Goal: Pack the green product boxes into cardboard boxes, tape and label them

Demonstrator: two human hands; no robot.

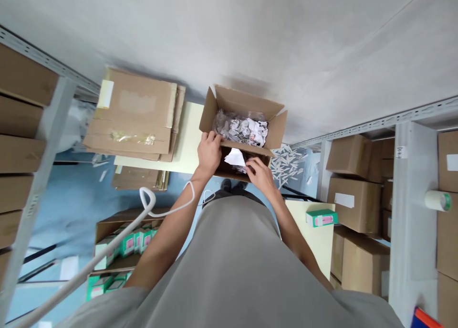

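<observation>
A cardboard box (246, 98) stands with its flaps up, and crumpled white paper (246, 130) with some clear plastic fills its bottom. My left hand (210, 151) has its fingers curled over the near left corner of this box. In front of me, my right hand (260, 174) pinches a torn piece of white paper (234, 156) between thumb and fingers. The paper hangs over a darker cardboard opening (229, 171) on the near side, where more crumpled material shows in part. Whether this opening belongs to a second box I cannot tell.
Flattened cartons (136, 111) lie stacked on a pale yellow board (189, 144) at left. Below it, a carton (107, 219) holds several green-and-white boxes. A green box (321, 218) lies at right by shelved cartons (354, 201). A white tube (107, 251) crosses the lower left.
</observation>
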